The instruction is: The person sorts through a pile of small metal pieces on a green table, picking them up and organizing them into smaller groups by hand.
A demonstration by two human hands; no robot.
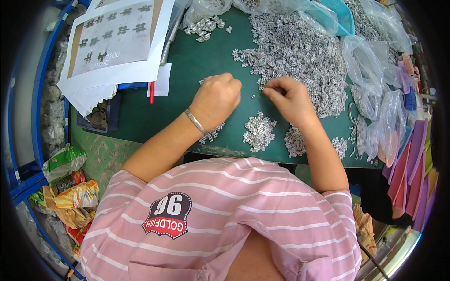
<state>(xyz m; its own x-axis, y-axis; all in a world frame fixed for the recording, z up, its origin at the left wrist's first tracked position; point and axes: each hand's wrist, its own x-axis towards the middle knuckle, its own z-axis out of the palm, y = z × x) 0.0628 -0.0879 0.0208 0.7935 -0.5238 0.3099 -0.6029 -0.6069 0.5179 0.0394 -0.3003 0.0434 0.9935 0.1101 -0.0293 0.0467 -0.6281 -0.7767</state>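
My left hand [218,96], with a silver bangle [195,121] at its wrist, is curled closed above the green tabletop [178,119]. Its fingers face away, so I cannot make out what they hold. A few tiny silver pieces peek out beside its knuckles. My right hand [289,100] pinches thumb and forefinger together at the near left edge of a large heap of small silver metal pieces [300,51]. Silver bits lie right at those fingertips; whether one is gripped is unclear. Between the hands lies a single tiny piece [253,96]. Nearer me sits a small pile of the pieces [259,132].
More small piles lie near the front edge, one partly under my right forearm [295,141]. Larger curved silver pieces [204,28] sit at the back. Papers [112,40] and a red pen [152,92] are left; clear plastic bags [384,117] and a turquoise basket [344,16] are right.
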